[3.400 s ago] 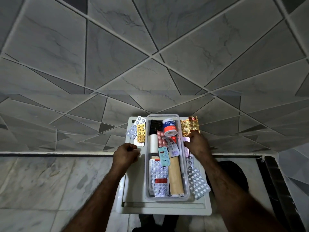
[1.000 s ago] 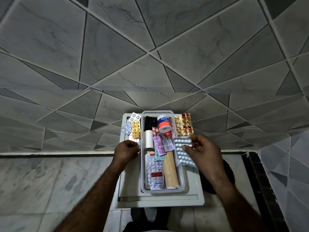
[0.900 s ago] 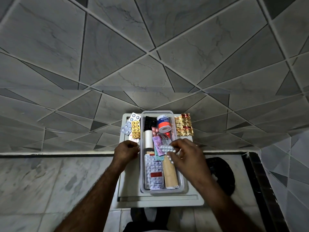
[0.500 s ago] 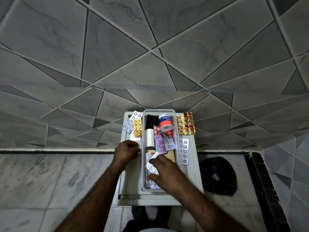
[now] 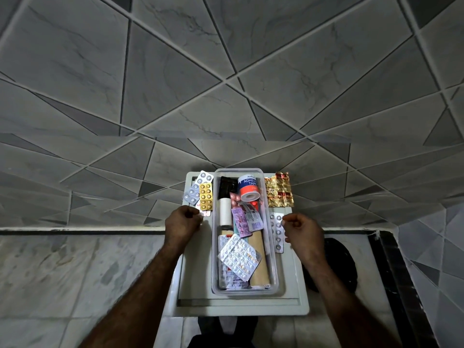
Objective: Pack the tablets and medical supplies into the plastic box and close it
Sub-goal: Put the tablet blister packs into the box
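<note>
Clear plastic, that box (image 5: 273, 272), sitting lengthwise on a white tray (image 5: 296, 285) so both hands can work its long sides; no lid on it, and I can't see one anywhere. Inside, the tape (image 5: 248, 188) stands at the far end, a white roll (image 5: 225, 212) lies along the left wall, a tan roll (image 5: 258, 264) runs down the right, and flat packs go on top where they stack easily; a silver blister sheet (image 5: 239, 257) lies tilted across the near half.

Left hand (image 5: 184, 223) is loosely curled beside the box's left wall, just by a yellow strip (image 5: 206, 199) and a silver strip (image 5: 197, 188) waiting outside; whether it's pinching anything, I can't tell. Right hand (image 5: 301, 232) is half-closed, fingers bent, holding nothing I can see, hovering right by a white strip (image 5: 276, 229) on the tray; that looks like the next pick. A gold sheet (image 5: 279, 189) is out too, at the far right corner; so packing is partway, I'd say, with four packs to go before closing.
</note>
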Tool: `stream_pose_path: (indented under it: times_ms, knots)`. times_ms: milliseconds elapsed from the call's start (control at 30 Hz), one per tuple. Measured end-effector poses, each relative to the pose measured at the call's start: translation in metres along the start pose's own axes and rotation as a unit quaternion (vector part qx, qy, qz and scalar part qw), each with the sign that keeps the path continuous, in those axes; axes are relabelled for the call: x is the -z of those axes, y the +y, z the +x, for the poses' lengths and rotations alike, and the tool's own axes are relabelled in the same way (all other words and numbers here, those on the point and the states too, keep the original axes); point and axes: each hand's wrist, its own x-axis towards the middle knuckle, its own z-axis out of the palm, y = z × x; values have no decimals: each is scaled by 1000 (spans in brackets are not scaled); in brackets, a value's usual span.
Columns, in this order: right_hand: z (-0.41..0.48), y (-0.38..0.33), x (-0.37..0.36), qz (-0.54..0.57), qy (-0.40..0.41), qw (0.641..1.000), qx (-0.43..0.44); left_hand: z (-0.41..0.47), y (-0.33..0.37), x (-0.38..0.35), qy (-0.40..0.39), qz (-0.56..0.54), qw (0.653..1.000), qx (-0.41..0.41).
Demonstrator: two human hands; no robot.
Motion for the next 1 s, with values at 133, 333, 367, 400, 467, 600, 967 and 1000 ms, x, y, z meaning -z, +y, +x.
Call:
stream_pose_path:
  times_ms: [133, 333, 367, 400, 467, 600, 967, 1000]
  knots:
    - [17, 13, -7, -87, -10, 996, -11, 5, 10, -1, 58, 99, 992, -42]
    - [33, 19, -24, -176, -37, 984, 19, 11, 28, 1, 143, 151, 977, -51]
    - [34, 19, -25, -185, -40, 982, 17, 12, 29, 1, 146, 151, 976, -48]
    - [35, 18, -26, -196, -43, 980, 13, 15, 30, 1, 147, 155, 976, -49]
    - [36, 17, -28, -219, -45, 975, 16, 19, 33, -1, 135, 168, 975, -57]
    - [38, 15, -30, -233, -51, 971, 9, 24, 39, -14, 100, 202, 973, -52]
    - [37, 12, -35, -186, -66, 979, -44, 21, 48, -33, 85, 234, 969, 13]
    - [37, 11, -35, -163, -67, 983, -59, 23, 47, -32, 82, 214, 973, 18]
